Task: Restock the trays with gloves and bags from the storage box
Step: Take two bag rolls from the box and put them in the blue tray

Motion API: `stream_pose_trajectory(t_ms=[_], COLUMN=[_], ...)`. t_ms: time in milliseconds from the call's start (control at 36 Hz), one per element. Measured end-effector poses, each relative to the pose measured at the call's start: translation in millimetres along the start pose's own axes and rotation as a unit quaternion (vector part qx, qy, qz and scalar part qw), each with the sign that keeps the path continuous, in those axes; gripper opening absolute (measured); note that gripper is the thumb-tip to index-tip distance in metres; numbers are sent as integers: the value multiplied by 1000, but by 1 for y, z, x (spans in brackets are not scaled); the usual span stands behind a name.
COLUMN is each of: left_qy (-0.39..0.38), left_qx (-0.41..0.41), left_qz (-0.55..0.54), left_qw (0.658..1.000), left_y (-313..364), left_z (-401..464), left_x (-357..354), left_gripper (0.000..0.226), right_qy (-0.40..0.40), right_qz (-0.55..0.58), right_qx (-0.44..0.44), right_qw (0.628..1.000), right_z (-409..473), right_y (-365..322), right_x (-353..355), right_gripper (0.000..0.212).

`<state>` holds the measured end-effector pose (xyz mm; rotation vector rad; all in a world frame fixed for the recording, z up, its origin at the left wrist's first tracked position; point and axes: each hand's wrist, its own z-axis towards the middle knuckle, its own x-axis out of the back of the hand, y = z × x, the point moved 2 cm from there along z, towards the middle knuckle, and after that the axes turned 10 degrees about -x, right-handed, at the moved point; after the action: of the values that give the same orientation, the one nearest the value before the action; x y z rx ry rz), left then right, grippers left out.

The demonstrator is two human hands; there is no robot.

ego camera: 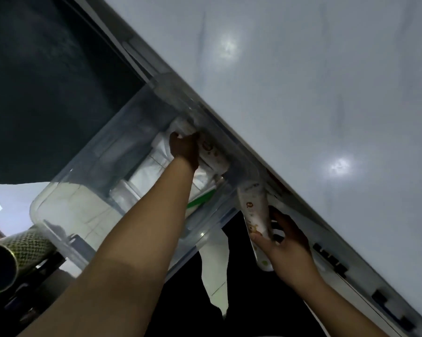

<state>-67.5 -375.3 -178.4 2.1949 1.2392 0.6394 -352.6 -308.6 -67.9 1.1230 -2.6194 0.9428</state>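
Left hand (pixel 184 148) reaches inside the clear storage box (pixel 59 205), fingers closed on a printed roll (pixel 211 154) at the far wall. Right hand (pixel 286 242) grips a second printed roll (pixel 255 215) just outside the box. Rolls look light, soft, prob. slippery film; best held mid-body, whole-hand wrap. Trays not in view.

Your surroundings, item by item. Counter (pixel 314 81): pale grey-white, glossy, fills your upper right, its edge running diagonally from top centre to lower right. Light: two soft glare patches on it, one far, one nearer right. Dark green-black surface (pixel 47 81): your far left, dim and mottled. Floor (pixel 5 198): pale strip at your left. Woven-pattern tube (pixel 18 254): near left, end facing you.
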Motion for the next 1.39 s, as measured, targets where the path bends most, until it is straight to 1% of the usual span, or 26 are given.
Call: stream_pose_trajectory(t_ms=[28,111,139,222,306,417,583,722,833,944,1028,1111,1167,1250,1278,1333,1389], left_qy=[4,11,2,-18,-41,-94,-149,-230,-304,-359,-400,-438,-468,-512,-531,-560,-573], left_qx=[-8,-43,-53,-73,-82,-121,-186,-210,-207,-201,-194,-183,-191,-202,-206,-219,-233], left_qz=[-10,-23,-21,-33,-43,-51,-16,-12,-11,2,10,20,42,69,77,92,103], left_qw=[1000,999,998,997,995,987,971,950,930,911,896,880,862,832,818,794,779], left_y=[3,16,19,33,45,58,69,64,49,27,12,0,-6,-14,-16,-20,-27], left_z=[-9,-47,-61,-106,-147,-191,-227,-245,-258,-281,-305,-332,-354,-389,-402,-428,-455], left_x=[7,42,55,96,130,164,207,241,265,271,265,249,235,210,200,182,164], left_gripper=[71,45,42,49,52,49,57,51,49,46,41,41,47,70,74,77,74], right_qy=[-5,-26,-35,-65,-69,-41,41,106,159,219,252,296,328,386,402,427,449], right_qz=[-7,-31,-36,-41,-48,-71,-78,-56,-24,30,73,119,164,218,238,281,312], right_qx=[9,45,54,83,122,180,216,214,188,150,122,113,115,114,112,107,97], right_qw=[1000,998,997,994,989,980,972,969,969,964,957,941,923,889,877,853,832], right_z=[-1,-9,-11,-21,-33,-52,-96,-144,-185,-234,-270,-303,-324,-351,-359,-373,-387], right_y=[-2,-13,-18,-36,-48,-63,-71,-58,-25,20,51,78,96,125,136,160,187], right_x=[0,3,3,3,4,-1,-17,-35,-44,-43,-30,-9,5,26,33,46,61], right_gripper=[58,60,59,53,58,57,62,60,60,59,56,56,54,56,57,58,62])
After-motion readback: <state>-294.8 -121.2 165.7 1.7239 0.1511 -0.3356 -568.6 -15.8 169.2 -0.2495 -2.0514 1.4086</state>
